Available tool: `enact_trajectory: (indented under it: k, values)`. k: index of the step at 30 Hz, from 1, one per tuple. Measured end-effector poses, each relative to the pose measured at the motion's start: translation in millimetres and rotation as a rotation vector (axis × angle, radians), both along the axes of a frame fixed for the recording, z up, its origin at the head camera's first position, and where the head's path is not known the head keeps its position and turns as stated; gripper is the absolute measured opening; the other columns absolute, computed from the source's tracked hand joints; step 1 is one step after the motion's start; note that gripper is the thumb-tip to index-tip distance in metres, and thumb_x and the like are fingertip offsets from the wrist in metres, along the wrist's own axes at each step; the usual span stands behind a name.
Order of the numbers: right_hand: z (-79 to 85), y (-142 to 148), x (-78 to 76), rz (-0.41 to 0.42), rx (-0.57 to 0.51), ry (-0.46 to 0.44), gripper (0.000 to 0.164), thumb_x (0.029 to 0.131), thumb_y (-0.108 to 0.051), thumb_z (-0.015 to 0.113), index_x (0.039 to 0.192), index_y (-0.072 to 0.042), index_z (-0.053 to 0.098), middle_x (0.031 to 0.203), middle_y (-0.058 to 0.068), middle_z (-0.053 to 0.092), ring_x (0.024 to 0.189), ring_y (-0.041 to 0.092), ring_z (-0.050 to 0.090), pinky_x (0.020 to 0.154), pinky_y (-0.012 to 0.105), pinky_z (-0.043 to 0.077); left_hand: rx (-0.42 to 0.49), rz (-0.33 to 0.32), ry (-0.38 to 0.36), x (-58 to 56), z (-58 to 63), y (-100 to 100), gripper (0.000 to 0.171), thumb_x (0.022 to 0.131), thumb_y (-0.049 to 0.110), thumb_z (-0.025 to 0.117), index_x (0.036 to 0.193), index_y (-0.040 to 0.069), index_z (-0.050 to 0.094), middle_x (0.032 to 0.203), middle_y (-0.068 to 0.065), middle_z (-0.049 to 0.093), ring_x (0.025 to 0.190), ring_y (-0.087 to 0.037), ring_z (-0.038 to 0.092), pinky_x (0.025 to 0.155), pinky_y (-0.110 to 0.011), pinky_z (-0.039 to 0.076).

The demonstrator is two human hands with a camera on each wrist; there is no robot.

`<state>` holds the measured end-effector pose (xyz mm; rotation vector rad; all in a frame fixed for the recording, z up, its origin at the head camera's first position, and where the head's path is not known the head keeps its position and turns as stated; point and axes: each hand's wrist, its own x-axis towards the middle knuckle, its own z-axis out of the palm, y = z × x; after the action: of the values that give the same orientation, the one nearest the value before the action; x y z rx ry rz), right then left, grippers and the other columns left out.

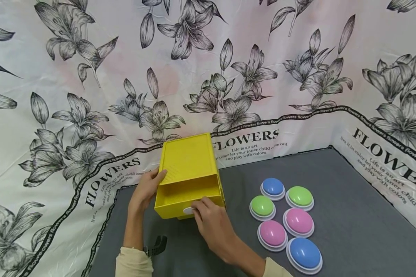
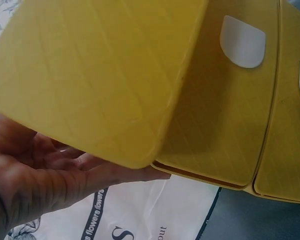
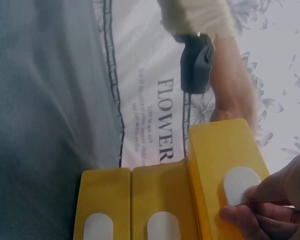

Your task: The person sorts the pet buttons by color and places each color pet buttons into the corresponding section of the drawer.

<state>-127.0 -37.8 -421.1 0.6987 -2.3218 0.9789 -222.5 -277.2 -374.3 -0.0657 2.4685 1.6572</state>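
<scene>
A small yellow drawer cabinet (image 1: 188, 157) stands on the grey table near the patterned cloth. Its top drawer (image 1: 188, 194) is pulled partway out at the front. My right hand (image 1: 213, 227) pinches the white handle (image 3: 240, 185) of that drawer between thumb and fingers. Along the cabinet's left side lies my left hand (image 1: 147, 188), its thumb over the top edge. From the left wrist, the hand's fingers reach straight beneath the overhanging drawer. Two lower drawers with white handles, one a middle drawer (image 3: 162, 195) and one a bottom drawer (image 3: 102, 195), are closed.
Right of the cabinet, several domed buttons on white bases sit grouped: blue (image 1: 273, 186), green (image 1: 262, 206) and pink (image 1: 272, 233) among them. A floral cloth (image 1: 194, 84) hangs behind the grey table (image 1: 239, 257). A dark band (image 1: 157, 246) is worn on the left wrist.
</scene>
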Motion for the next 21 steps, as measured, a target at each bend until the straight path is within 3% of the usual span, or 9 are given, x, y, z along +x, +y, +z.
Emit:
enact_trajectory:
  k: [1, 3, 14, 21]
  values:
    - [0.2, 0.6, 2.3, 0.002, 0.003, 0.0, 0.007, 0.092, -0.009, 0.079, 0.099, -0.01, 0.077, 0.088, 0.002, 0.068, 0.07, 0.009, 0.064, 0.061, 0.015, 0.052, 0.006, -0.002, 0.0, 0.1, -0.2, 0.3, 0.072, 0.111, 0.045, 0.048, 0.169, 0.016, 0.016, 0.164, -0.022, 0.041, 0.127, -0.033, 0.065, 0.092, -0.035, 0.064]
    - [0.6, 1.8, 6.4, 0.004, 0.01, -0.004, 0.007, 0.092, -0.009, 0.079, 0.099, -0.011, 0.077, 0.088, 0.001, 0.069, 0.07, 0.008, 0.063, 0.061, 0.014, 0.053, 0.019, 0.0, -0.003, 0.1, -0.5, 1.1, 0.072, 0.111, 0.045, 0.048, 0.169, 0.016, 0.015, 0.165, -0.023, 0.041, 0.136, -0.039, 0.06, 0.096, -0.04, 0.063]
    - [0.1, 7.4, 20.6, -0.012, 0.013, 0.023, 0.009, 0.09, -0.012, 0.082, 0.097, -0.013, 0.077, 0.083, -0.003, 0.066, 0.064, 0.003, 0.054, 0.059, 0.011, 0.05, 0.019, 0.009, 0.02, -1.7, -0.9, 4.6, 0.071, 0.111, 0.045, 0.048, 0.168, 0.014, 0.02, 0.157, -0.024, 0.049, 0.129, -0.037, 0.065, 0.095, -0.042, 0.063]
    - [3.4, 10.9, 27.9, -0.058, 0.048, 0.021, 0.013, 0.088, -0.019, 0.085, 0.097, -0.017, 0.076, 0.081, -0.007, 0.067, 0.063, 0.002, 0.056, 0.059, 0.016, 0.053, 0.015, 0.016, 0.017, 1.2, -2.3, 3.8, 0.072, 0.111, 0.045, 0.048, 0.169, 0.013, 0.019, 0.159, -0.024, 0.048, 0.131, -0.039, 0.063, 0.097, -0.044, 0.063]
